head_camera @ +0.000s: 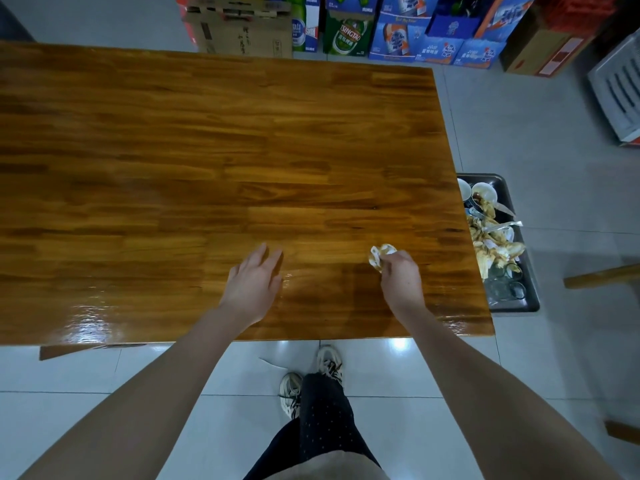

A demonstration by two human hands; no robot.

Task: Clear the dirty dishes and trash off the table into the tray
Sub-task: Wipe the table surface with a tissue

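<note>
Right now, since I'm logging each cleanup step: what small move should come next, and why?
Probably carry the right hand, which pinches a stained crumpled napkin, rightward past the table edge and drop the napkin into the metal tray, which already holds dirty bowls and food scraps. The left hand holds nothing.

Eatery storeroom: stacked beer cartons [398, 29], wooden table [207, 150].
</note>
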